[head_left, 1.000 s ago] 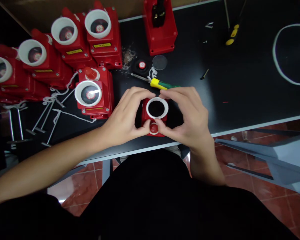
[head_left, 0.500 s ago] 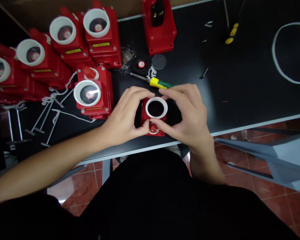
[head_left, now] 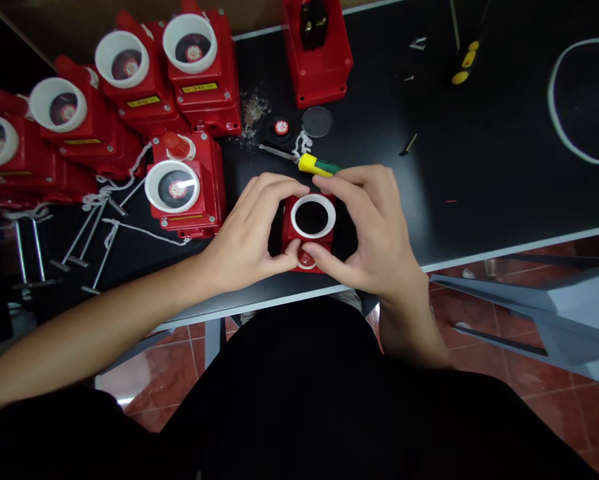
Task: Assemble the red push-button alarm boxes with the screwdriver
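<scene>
Bracketing the red box (head_left: 290,229), left hand (head_left: 249,232) and right hand (head_left: 382,232) obscure edges.

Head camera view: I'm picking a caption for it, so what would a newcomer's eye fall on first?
Probably the left hand and right hand, curved around a white ring on a red box near the front edge of the black table. Next come the red units with white collars, clustered at the upper left. The yellow-and-green screwdriver also stands out, just beyond the hands.
</scene>
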Demonstrator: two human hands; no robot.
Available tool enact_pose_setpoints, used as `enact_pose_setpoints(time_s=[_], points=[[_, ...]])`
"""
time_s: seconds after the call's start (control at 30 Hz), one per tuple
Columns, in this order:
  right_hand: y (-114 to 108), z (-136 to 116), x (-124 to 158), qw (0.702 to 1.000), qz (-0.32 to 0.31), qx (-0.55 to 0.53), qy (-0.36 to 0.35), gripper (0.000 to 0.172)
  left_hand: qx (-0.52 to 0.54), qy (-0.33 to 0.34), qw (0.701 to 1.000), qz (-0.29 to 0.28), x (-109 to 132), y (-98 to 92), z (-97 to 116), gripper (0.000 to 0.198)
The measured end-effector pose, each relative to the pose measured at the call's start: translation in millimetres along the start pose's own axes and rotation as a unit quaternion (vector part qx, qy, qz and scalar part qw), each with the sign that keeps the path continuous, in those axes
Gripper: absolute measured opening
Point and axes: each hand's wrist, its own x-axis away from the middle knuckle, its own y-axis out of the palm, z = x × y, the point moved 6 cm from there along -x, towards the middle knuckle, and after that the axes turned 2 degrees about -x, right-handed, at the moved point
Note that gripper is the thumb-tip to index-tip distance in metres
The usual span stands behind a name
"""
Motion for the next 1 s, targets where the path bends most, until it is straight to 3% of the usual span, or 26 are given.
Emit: enact_pose_setpoints(time_s=[1.0], points=[[3.0,-2.3,-0.9,1.0,-0.011,0.013,-0.005,0.066,0.002,0.0,1.0,0.004,-0.7,-0.6,1.2,0.06]])
